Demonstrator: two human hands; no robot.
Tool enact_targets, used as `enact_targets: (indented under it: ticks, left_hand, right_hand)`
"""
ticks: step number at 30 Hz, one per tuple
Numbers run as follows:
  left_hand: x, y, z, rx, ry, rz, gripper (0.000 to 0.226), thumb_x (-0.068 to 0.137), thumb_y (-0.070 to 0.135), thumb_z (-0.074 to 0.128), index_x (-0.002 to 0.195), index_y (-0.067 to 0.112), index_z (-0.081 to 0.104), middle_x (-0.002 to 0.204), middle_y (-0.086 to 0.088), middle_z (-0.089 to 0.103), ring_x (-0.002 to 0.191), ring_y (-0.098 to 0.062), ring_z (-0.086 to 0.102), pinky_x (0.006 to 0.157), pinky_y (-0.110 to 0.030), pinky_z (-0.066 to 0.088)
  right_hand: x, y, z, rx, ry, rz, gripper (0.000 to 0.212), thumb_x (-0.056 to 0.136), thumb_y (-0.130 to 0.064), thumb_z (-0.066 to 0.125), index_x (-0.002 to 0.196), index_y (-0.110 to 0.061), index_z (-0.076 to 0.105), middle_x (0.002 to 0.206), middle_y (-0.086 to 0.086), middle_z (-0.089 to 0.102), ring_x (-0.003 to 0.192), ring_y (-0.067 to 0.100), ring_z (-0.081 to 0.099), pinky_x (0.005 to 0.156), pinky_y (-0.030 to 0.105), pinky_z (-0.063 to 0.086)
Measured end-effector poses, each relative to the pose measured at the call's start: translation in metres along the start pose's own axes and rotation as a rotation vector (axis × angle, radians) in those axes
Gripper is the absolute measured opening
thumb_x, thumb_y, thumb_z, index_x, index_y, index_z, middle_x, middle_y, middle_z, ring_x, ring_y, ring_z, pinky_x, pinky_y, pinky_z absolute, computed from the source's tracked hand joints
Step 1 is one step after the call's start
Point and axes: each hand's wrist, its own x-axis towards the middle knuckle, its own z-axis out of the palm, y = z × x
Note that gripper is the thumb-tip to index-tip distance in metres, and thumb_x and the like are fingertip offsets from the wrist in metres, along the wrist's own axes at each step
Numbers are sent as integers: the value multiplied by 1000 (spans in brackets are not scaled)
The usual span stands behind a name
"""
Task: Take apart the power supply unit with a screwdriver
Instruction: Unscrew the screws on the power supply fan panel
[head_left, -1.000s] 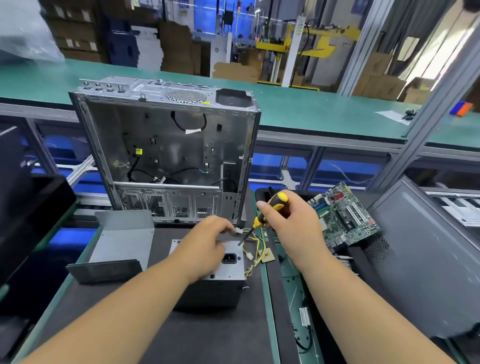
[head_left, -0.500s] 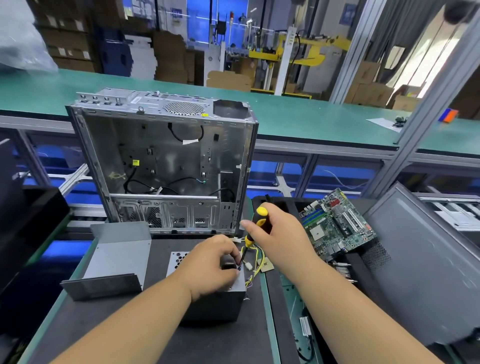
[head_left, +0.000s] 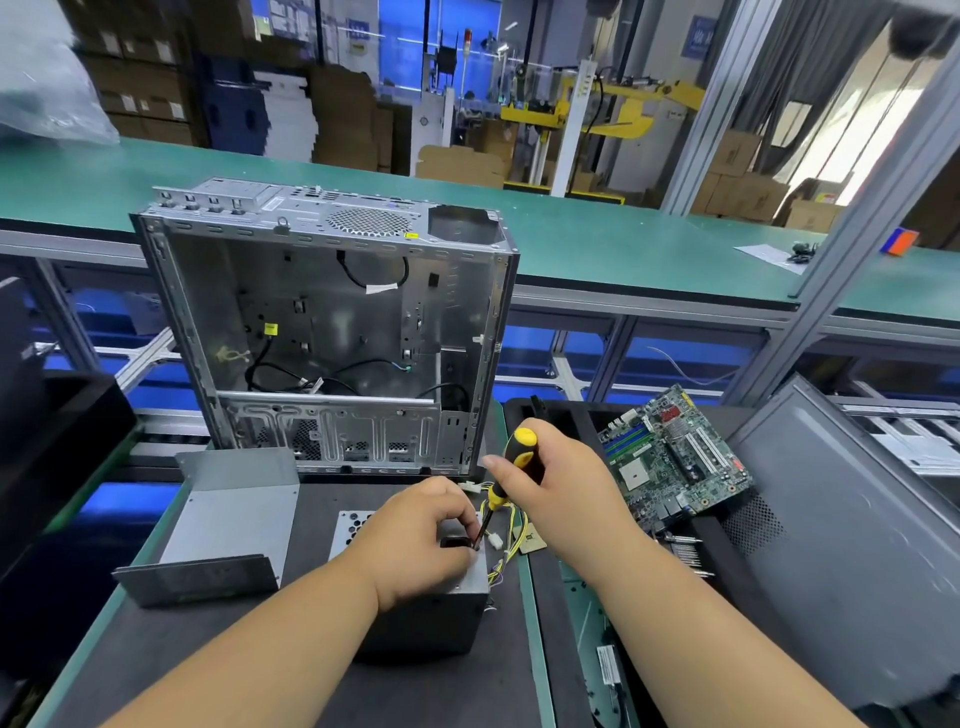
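Over the last second the right hand (head_left: 558, 486) had lowered the yellow-and-black screwdriver (head_left: 506, 480) until its tip met the top face of the grey metal power supply box (head_left: 441, 608), so unscrewing looked about to start. Left hand (head_left: 421, 540) lay curled on the box's top, steadying it on the near desk (head_left: 208, 654); right hand gripped the handle just right of it.

left hand (head_left: 415, 540) covers most of grey metal power supply box (head_left: 431, 618) top, so tip of yellow-black screwdriver (head_left: 506, 483) hidden behind fingers. big grey side panel (head_left: 852, 545) cut off at right edge. labels on green motherboard (head_left: 670, 457) too tiny to read.
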Motion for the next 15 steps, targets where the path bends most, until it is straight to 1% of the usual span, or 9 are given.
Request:
enact_targets:
  ticks: [2, 6, 11, 15]
  left_hand:
    - [0, -1, 0, -3, -4, 9, 15, 71, 25, 71, 76, 36, 63, 100, 19, 56, 100, -3, 55, 92, -35, 46]
    - [1, -2, 0, -5, -8, 11, 14, 71, 25, 72, 77, 35, 64, 101, 18, 56, 99, -4, 55, 89, -35, 47]
    - [1, -3, 0, 4, -4, 8, 13, 71, 25, 73, 79, 32, 65, 102, 18, 55, 97, -4, 54, 87, -35, 47]
    - [1, -2, 0, 10, -9, 6, 15, 71, 26, 72, 78, 36, 63, 101, 20, 55, 89, -3, 53, 82, -34, 49]
  right_hand:
    - [0, -1, -2, -16, -21, -17, 31, 93, -52, 59, 78, -32, 39, 74, -2, 65, 68, 12, 56, 58, 28, 44]
    - [0, -4, -5, -4, -23, -30, 32, 92, -51, 61, 80, -25, 45, 75, -1, 65, 71, 16, 58, 66, 38, 51]
    - [-2, -4, -7, 14, -9, -26, 32, 93, -50, 61, 81, -24, 46, 73, 0, 64, 70, 17, 58, 66, 40, 51]
    - [-2, -4, -8, -14, -47, -36, 31, 93, -49, 60, 83, -24, 46, 75, -1, 65, 71, 18, 58, 65, 39, 51]
